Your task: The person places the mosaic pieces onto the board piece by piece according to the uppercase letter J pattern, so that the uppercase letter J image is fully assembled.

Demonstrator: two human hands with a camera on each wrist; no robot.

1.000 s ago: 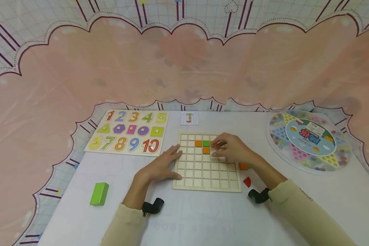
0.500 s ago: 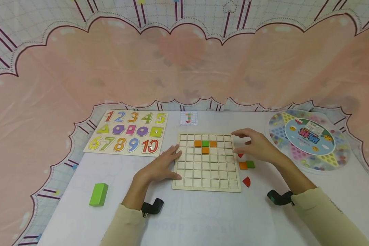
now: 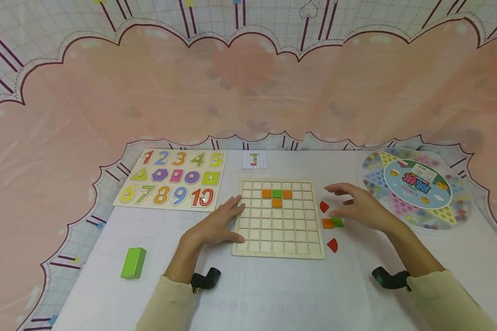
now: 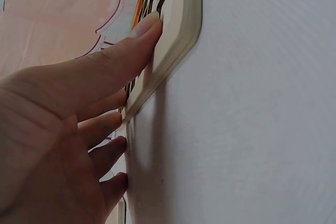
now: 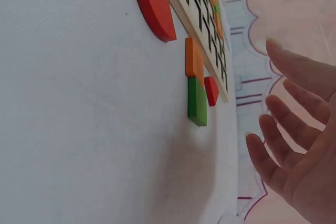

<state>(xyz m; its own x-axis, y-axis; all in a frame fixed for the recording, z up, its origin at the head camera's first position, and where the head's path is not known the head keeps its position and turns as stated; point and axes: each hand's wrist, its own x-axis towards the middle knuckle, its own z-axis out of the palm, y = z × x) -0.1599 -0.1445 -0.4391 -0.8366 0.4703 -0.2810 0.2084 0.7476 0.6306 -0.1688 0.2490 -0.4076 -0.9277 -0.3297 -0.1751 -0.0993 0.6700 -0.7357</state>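
A wooden grid board lies mid-table, with an orange, a green and an orange square tile in one row and another orange tile below the green one. My left hand rests at the board's left edge, thumb on its rim in the left wrist view. To the right of the board, my right hand hovers with fingers spread and holds nothing. Beneath and beside it lie a loose orange tile, a green tile touching it, and two red quarter-round pieces.
A small pattern card lies behind the board. The number puzzle board is at the back left, a green block at the front left. At the back right sits a round clear-lidded game box.
My right hand has moved right, from the grid to over the loose pieces. An orange tile now shows right of the green one, where the fingers were. My left hand stays put.
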